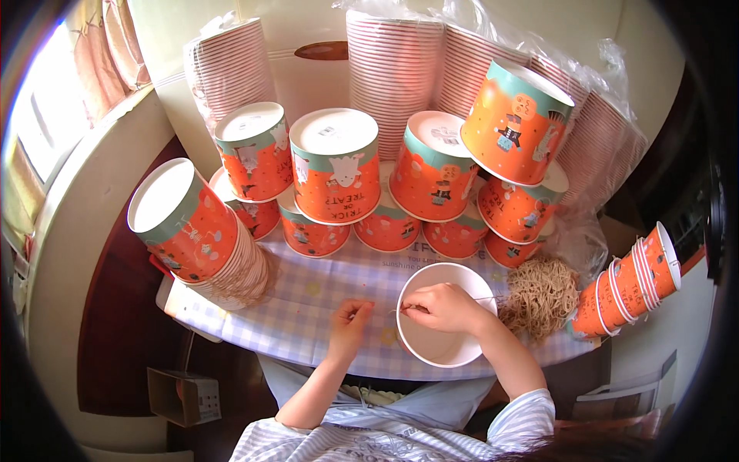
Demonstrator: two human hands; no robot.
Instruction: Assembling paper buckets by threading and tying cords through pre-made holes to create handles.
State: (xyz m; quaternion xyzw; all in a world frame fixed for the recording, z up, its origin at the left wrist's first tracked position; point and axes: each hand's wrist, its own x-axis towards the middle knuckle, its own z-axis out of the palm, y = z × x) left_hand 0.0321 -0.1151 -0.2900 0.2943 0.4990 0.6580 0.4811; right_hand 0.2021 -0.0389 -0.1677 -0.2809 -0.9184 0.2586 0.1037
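A white-lined bucket (431, 346) stands mouth up near the front edge of the counter (304, 327), just in front of the person. The right hand (441, 308) reaches over its mouth, thumb and fingers pinched together close to the left part of the rim, seemingly on a thin strand (404, 310), though the detail is too small to be sure. The left hand (350, 323) is just left of the bucket, apart from it, its fingers curled in toward the thumb; whether it grips anything cannot be told.

A loose heap of tan twine (541, 296) lies right of the bucket, and beyond it a stack of nested orange buckets (627, 285) leans to the right. At the left, another nested stack (192, 227) tilts, its bottom end uppermost, with tan fibres around its lower rims.

Behind, upside-down orange and green buckets (336, 169) stand piled on one another in a row across the counter. Tall stacks of pale rims (394, 77) wrapped in clear plastic rise behind them. A checked cloth (304, 277) covers the counter. Below, at the left, is a cardboard box (165, 396).
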